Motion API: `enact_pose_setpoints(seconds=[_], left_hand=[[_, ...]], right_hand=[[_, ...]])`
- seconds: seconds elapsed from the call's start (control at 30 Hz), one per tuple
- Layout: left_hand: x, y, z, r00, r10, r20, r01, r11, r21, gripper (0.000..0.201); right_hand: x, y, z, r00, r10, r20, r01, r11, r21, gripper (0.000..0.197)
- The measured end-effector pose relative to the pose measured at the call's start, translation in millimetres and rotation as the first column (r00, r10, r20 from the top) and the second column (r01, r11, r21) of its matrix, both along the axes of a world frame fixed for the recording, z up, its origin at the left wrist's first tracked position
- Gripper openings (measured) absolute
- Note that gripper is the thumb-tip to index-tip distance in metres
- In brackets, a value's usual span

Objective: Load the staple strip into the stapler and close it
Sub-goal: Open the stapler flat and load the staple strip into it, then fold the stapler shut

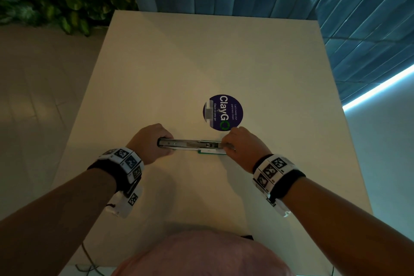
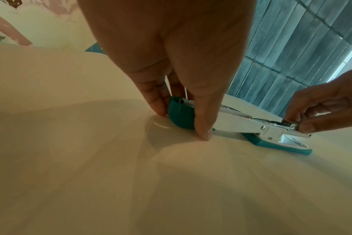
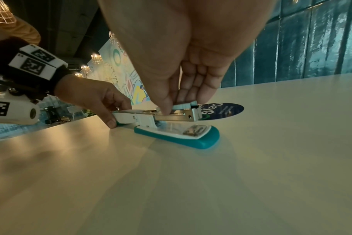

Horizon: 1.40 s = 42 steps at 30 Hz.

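A teal and white stapler [image 1: 190, 143] lies across the table, swung open. Its cover points left and its metal magazine [image 3: 177, 117] juts right above the teal base [image 3: 177, 138]. My left hand [image 1: 164, 144] grips the cover's teal end [image 2: 180, 114] between thumb and fingers, which touch the table. My right hand [image 1: 226, 144] is at the magazine's front end. Its thumb and curled fingers pinch a pale ridged piece, apparently the staple strip [image 3: 184, 106], on top of the magazine. How far it sits in the channel is hidden.
A round dark blue sticker [image 1: 226, 111] is on the table [image 1: 179, 63] just beyond the stapler. A small pale grey object [image 1: 209, 111] lies on the sticker's left edge. A teal panelled wall stands at the table's far edge, and plants stand at the far left.
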<state>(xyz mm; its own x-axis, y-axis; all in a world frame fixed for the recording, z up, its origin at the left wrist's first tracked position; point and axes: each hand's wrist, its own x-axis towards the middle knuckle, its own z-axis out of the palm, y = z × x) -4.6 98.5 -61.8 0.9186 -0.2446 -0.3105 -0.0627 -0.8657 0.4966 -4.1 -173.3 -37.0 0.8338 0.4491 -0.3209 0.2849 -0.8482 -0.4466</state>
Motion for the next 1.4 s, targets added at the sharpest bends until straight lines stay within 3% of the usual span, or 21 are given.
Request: enact_pose_setpoints(seconds=[0.37, 0.5, 0.6, 0.67, 0.87, 1.03, 1.23, 1.4], left_hand=[[2, 0, 2, 0.999, -0.018, -0.027, 0.018, 1.000, 0.017, 0.023], [3, 0, 1, 0.999, -0.030, -0.027, 0.031, 0.999, 0.024, 0.027], [3, 2, 4, 0.999, -0.030, -0.034, 0.032, 0.999, 0.040, 0.035], [4, 4, 9, 0.999, -0.037, -0.017, 0.037, 0.999, 0.032, 0.030], [4, -5, 40, 0.989, -0.022, 0.143, 0.051, 0.978, -0.203, 0.031], [10, -53, 50, 0.985, -0.075, 0.156, 0.127, 0.927, -0.354, 0.033], [16, -105, 28, 0.948, -0.306, 0.084, 0.316, 0.930, -0.188, 0.036], [19, -121, 24, 0.940, -0.340, 0.031, 0.341, 0.933, -0.112, 0.037]], right_hand=[[-1, -4, -5, 0.998, -0.050, -0.036, 0.051, 0.998, 0.024, 0.022], [-7, -13, -14, 0.984, -0.166, -0.059, 0.170, 0.983, 0.067, 0.044], [-9, -17, -20, 0.978, -0.196, -0.066, 0.200, 0.979, 0.045, 0.044], [-8, -18, -21, 0.974, -0.212, -0.080, 0.216, 0.975, 0.046, 0.043], [-1, -20, -23, 0.967, -0.217, -0.131, 0.223, 0.974, 0.038, 0.044], [-1, -21, -24, 0.967, -0.224, -0.121, 0.230, 0.973, 0.039, 0.042], [-1, -20, -23, 0.966, -0.223, -0.134, 0.230, 0.972, 0.042, 0.032], [0, -23, -25, 0.963, -0.243, -0.120, 0.252, 0.966, 0.064, 0.029]])
